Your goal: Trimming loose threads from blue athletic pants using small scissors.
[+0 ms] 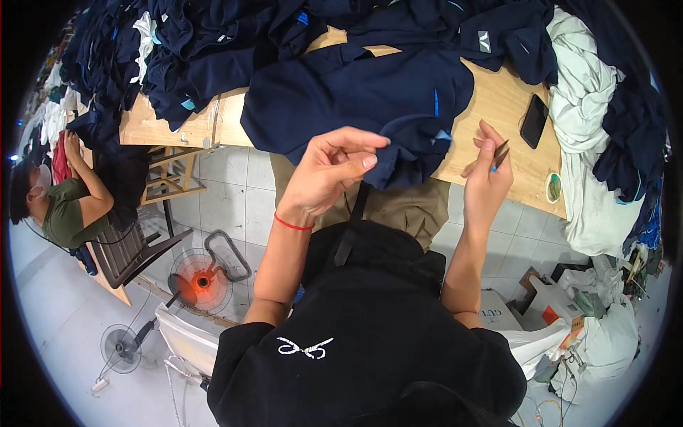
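a garment workshop: heaps of navy garments (341, 92) cover a long pale wooden worktable (235, 128), with white cloth (580, 78) bunched at its right end. at far left, a masked co-worker (71, 210) handles red cloth (61, 160). fans (203, 281) stand on a tiled floor (226, 174), and boxes (498, 309) and stuffed bags (605, 352) crowd the lower right.
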